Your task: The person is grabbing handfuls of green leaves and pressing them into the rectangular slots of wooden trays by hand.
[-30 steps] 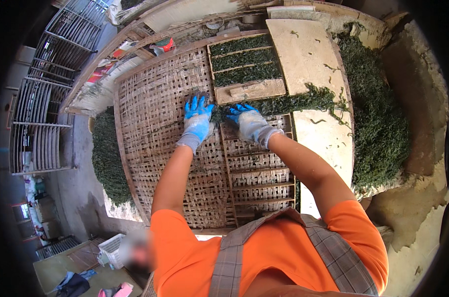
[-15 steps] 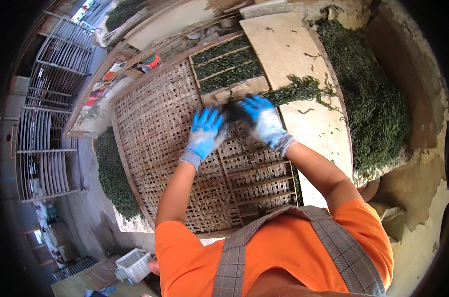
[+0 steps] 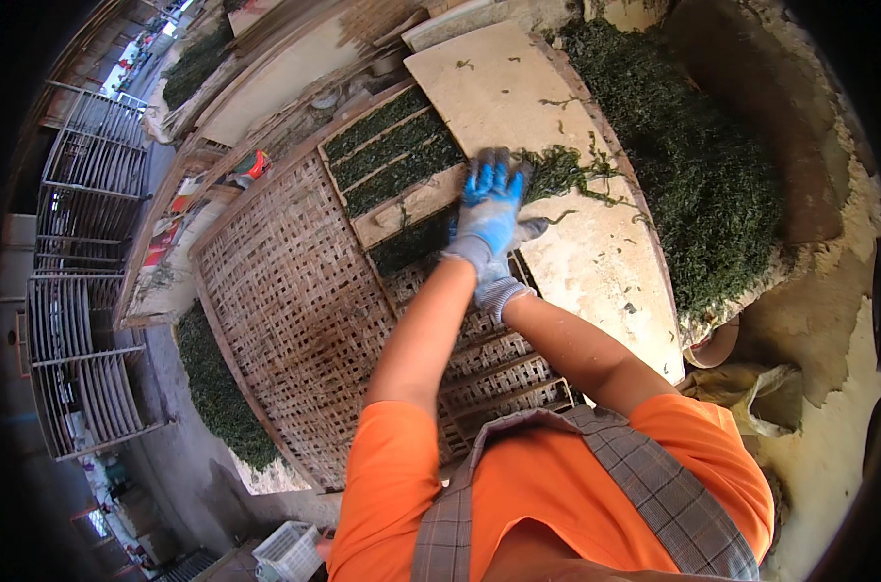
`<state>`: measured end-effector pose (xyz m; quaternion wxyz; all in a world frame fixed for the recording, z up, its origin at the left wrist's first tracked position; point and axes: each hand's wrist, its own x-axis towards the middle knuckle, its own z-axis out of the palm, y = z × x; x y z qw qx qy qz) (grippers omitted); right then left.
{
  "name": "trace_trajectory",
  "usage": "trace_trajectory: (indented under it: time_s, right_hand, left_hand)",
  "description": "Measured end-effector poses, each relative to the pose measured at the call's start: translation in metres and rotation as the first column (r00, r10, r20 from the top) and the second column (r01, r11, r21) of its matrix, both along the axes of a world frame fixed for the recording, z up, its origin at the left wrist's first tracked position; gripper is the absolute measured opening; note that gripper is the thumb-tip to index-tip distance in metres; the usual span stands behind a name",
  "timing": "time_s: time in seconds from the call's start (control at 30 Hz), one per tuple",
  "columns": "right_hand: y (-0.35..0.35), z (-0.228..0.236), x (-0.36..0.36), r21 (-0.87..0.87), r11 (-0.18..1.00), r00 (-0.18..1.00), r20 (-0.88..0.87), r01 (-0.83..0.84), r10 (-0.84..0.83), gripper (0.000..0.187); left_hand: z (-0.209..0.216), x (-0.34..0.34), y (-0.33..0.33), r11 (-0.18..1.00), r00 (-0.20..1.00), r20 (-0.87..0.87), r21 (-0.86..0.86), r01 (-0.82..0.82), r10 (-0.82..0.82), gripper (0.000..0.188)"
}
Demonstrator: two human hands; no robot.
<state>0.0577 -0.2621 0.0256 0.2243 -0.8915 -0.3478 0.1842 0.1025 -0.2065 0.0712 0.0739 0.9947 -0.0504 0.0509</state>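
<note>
My left hand [image 3: 491,209], in a blue and grey work glove, lies across my right hand with its fingers stretched forward and apart. Beneath it, my right hand [image 3: 530,230] is mostly covered; only a grey fingertip and the cuff show. Both are at a slatted wooden frame [image 3: 479,341] resting on a woven bamboo mat [image 3: 285,281]. Dark green shredded strands [image 3: 402,175] fill the frame's far slots, while the near slots show bare weave. Beside my hands, a loose clump of strands [image 3: 557,173] lies on a pale board [image 3: 596,262]. A flat wooden piece [image 3: 407,207] crosses the frame.
A large heap of green strands [image 3: 693,184] lies right of the board. Another green pile [image 3: 217,378] is left of the mat. Metal racks [image 3: 86,359] stand far left. A white plastic basket [image 3: 287,551] sits at the lower left, an open sack [image 3: 766,398] at the right.
Both hands have come together, the left moving right and over the right. Another frame slot now holds green strands. The whole view has shifted somewhat.
</note>
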Motion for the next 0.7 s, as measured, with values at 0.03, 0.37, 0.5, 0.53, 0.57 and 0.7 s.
trace_trajectory:
  time_s: [0.03, 0.37, 0.5, 0.53, 0.57, 0.7]
  right_hand:
    - [-0.003, 0.000, 0.000, -0.007, 1.000, 1.000, -0.007, -0.019, 0.019, 0.035]
    - [-0.011, -0.003, 0.010, -0.115, 0.993, 0.995, 0.099, -0.014, 0.026, 0.026]
    - [-0.003, 0.018, -0.006, -0.043, 0.999, 0.973, 0.231, -0.007, 0.017, 0.030]
    - [0.002, 0.020, -0.006, -0.124, 0.991, 0.979, 0.192, -0.049, 0.073, 0.034]
    - [0.008, 0.030, -0.005, -0.147, 0.988, 0.990, 0.125, -0.048, 0.067, 0.032]
    - [0.013, 0.042, 0.021, -0.109, 0.989, 0.977, 0.179, -0.100, 0.119, 0.023]
  left_hand:
    - [-0.003, 0.006, -0.008, 1.000, 0.997, -0.076, 0.025, 0.004, -0.002, 0.086]
    - [0.020, -0.073, 0.068, 0.789, 0.945, -0.188, -0.519, -0.328, 0.269, 0.048]
    - [-0.041, -0.111, 0.132, -0.210, 0.763, -0.364, -0.931, -0.297, 0.535, 0.035]
    - [-0.063, -0.122, 0.145, -0.431, 0.720, -0.407, -0.887, -0.166, 0.561, 0.033]
    - [-0.077, -0.135, 0.153, -0.583, 0.683, -0.444, -0.812, -0.032, 0.580, 0.032]
    - [-0.029, -0.133, 0.127, -0.223, 0.878, -0.333, -0.937, -0.268, 0.345, 0.039]
